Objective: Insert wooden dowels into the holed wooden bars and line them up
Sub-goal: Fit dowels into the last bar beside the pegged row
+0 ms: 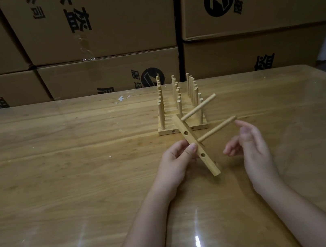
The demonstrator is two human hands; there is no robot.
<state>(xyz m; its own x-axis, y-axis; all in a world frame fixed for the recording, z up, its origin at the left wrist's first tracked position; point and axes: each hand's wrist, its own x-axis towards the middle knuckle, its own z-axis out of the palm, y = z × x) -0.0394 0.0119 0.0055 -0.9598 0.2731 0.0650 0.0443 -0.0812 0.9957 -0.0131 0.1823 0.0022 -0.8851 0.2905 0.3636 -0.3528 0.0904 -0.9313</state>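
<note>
Left grip point(176, 159) just pinches the bar point(209, 164) mid-air while the right grip point(251, 147) hangs loose and empty, so nudging that dowel point(217, 129) might twist the bar free, imo.

Left hand point(176, 159) grips the bar point(199, 147) — right hand point(248, 144) relaxed beside it.

The bar point(199, 148) is pale, smooth, matt wood, as are its two dowels point(198, 107); the far row of pegged bars point(183, 129) is the same bare wood; the table point(57, 161) is grained wood under a glossy clear film; the boxes point(98, 20) behind are matt brown cardboard, one seam under shiny tape.
</note>
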